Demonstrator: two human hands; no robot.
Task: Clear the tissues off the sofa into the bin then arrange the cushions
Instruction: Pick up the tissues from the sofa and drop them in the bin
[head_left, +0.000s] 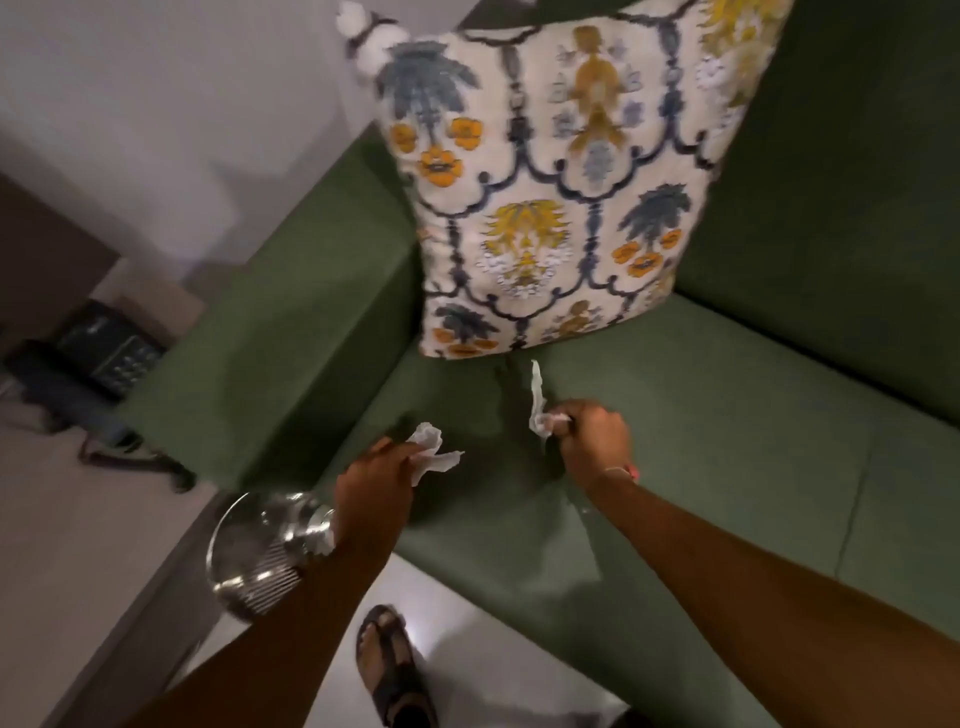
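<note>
A round shiny metal bin (249, 556) stands on the floor left of the dark green fabric sofa (727, 415). Your left hand (379, 467) pinches a crumpled white tissue (434, 452) above the seat. Your right hand (592, 436) is clenched around a twisted white tissue (537, 400). Behind them, a floral patterned cushion (550, 182) leans upright in the corner.

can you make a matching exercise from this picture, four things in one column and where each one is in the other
Things:
1. cushion
2. tissue in left hand
3. bin
4. telephone

Places:
A. on the floor beside the sofa front, under the left forearm
B. propped upright in the sofa corner
C. on a low surface left of the sofa arm
D. pinched just above the seat

Pairs: 1-B, 2-D, 3-A, 4-C
</note>
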